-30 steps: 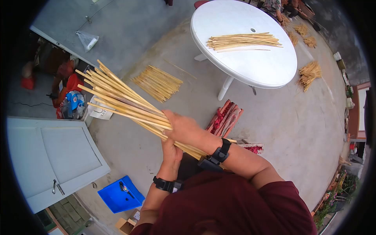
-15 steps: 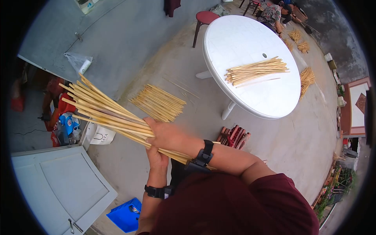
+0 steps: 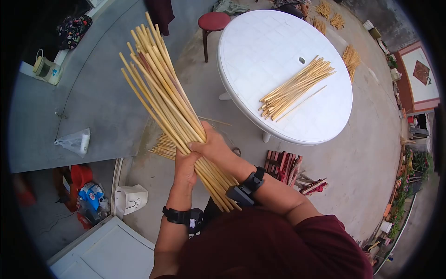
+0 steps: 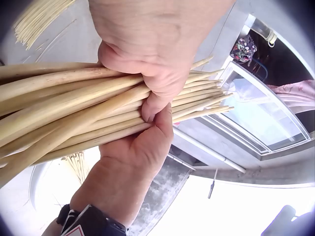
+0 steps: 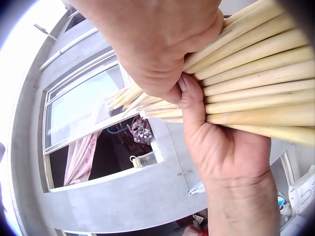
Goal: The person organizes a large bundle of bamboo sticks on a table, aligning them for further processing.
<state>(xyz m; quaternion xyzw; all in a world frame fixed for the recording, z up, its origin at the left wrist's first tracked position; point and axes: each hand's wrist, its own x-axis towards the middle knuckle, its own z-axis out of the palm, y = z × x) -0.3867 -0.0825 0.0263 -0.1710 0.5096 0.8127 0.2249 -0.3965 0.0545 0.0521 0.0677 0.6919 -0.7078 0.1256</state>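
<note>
A thick bundle of pale tan sticks (image 3: pixel 169 97) slants up and to the left in the head view, its far ends fanned apart. Both hands grip it around the lower middle. The left hand (image 3: pixel 186 165) wraps it from the left side, and the right hand (image 3: pixel 213 144) from the right, the thumbs close together. In the left wrist view the sticks (image 4: pixel 74 103) run between the two hands, some crossing each other. The right wrist view shows the thumbs meeting over the sticks (image 5: pixel 261 73); the fingers behind the bundle are mostly hidden.
A round white table (image 3: pixel 260 51) carries another pile of sticks (image 3: pixel 297 88). More sticks (image 3: pixel 165 146) lie on the floor behind the hands. A red stool (image 3: pixel 214 21), a low wooden item with red cloth (image 3: pixel 283 167), a white bag (image 3: pixel 131 199) and a door (image 3: pixel 109 251) stand around.
The bundle has swung from pointing left to pointing more steeply upward, both hands still gripping it. The head view has shifted, so the blue tray no longer shows.
</note>
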